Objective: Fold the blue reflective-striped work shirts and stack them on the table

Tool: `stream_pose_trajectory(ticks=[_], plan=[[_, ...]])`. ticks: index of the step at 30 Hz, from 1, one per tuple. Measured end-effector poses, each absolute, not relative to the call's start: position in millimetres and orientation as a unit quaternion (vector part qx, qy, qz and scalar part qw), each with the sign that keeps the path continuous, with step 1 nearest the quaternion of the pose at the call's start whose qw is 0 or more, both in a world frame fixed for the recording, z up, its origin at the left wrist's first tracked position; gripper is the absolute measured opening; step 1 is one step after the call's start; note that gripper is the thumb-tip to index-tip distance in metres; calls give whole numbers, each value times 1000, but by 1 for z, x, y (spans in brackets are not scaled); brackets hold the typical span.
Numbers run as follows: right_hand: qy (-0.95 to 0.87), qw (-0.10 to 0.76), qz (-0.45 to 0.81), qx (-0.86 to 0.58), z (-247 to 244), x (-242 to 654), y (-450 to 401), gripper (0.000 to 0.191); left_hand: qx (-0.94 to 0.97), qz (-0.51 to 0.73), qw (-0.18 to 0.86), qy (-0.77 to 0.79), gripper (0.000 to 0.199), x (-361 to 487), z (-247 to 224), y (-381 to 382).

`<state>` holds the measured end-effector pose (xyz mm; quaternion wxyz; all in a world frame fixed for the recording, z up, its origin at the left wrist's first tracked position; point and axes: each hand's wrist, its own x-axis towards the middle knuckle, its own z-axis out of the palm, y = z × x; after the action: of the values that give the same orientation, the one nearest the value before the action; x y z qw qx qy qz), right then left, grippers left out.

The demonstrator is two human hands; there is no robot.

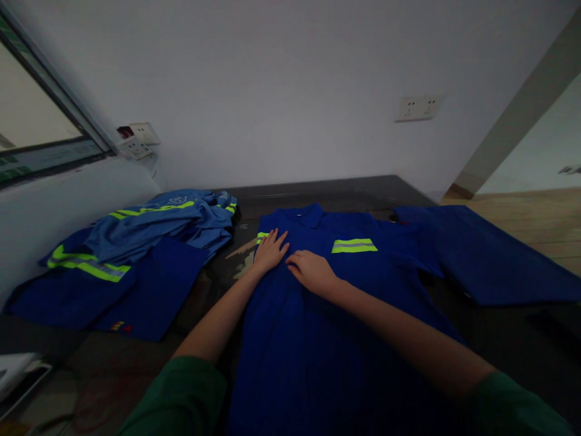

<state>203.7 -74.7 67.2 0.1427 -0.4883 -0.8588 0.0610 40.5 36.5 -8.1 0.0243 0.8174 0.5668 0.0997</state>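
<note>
A blue work shirt (pixel 349 281) lies spread out face up, its collar toward the wall and a yellow-green reflective strip (pixel 354 245) across the chest. My left hand (pixel 271 249) rests flat on the chest at the left, fingers spread, partly over the other reflective strip (pixel 261 237). Beside it, my right hand (pixel 312 270) is bent at the front placket, fingertips drawn together on the cloth. Any fold between those fingers is too small to make out clearly. The lower part of the shirt runs into shadow toward me.
A dark table (pixel 358 192) stands against the wall. Crumpled blue garments (pixel 167 224) lie on the left over a darker blue one (pixel 158 290). Another folded blue cloth (pixel 490 254) lies at the right. Wall sockets (pixel 418 108) and a window frame (pixel 54 91) are behind.
</note>
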Motion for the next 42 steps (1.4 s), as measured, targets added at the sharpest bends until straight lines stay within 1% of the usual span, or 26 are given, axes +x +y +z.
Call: stream_pose_trajectory(ticks=[2,4,6,9,11,15,17,19,23,25,26,28,30,32,34,38,42], plan=[[-841,116,48,-527,66,193,-66,28,820,97,21,564,54,41,-8,36],[-813,83,72,-572,60,187,-61,35,821,96,21,562,54,41,-7,35],[-795,64,121,-591,53,186,-59,31,820,97,20,563,54,41,-6,35],[-794,70,163,-582,45,189,-60,22,814,92,17,573,53,42,-4,34],[-800,65,141,-580,40,190,-63,21,812,90,13,577,52,43,-3,33],[-817,22,36,-574,33,189,-70,22,809,96,4,579,51,45,-5,31],[-828,15,8,-560,33,193,-72,24,808,106,2,580,51,45,-6,31],[-844,46,9,-534,36,205,-72,23,806,128,-6,578,51,45,-5,29],[-820,196,51,-535,49,239,-79,15,814,169,-27,555,46,45,8,24],[-805,252,63,-534,53,249,-89,16,821,146,-9,552,44,47,17,22],[-812,264,65,-517,53,251,-95,19,824,123,7,553,45,48,21,21],[-849,247,64,-462,49,249,-107,28,827,75,36,557,51,53,25,17],[-886,193,53,-418,38,243,-117,37,825,43,53,561,58,58,24,13],[-903,134,41,-406,26,238,-121,48,820,37,53,569,60,63,18,8],[-906,96,39,-410,14,237,-122,58,816,50,38,574,60,66,11,3],[-906,87,45,-412,4,242,-121,61,814,83,-1,575,56,68,-1,0],[-910,93,62,-400,7,248,-116,61,814,80,-2,575,56,65,-6,8]])
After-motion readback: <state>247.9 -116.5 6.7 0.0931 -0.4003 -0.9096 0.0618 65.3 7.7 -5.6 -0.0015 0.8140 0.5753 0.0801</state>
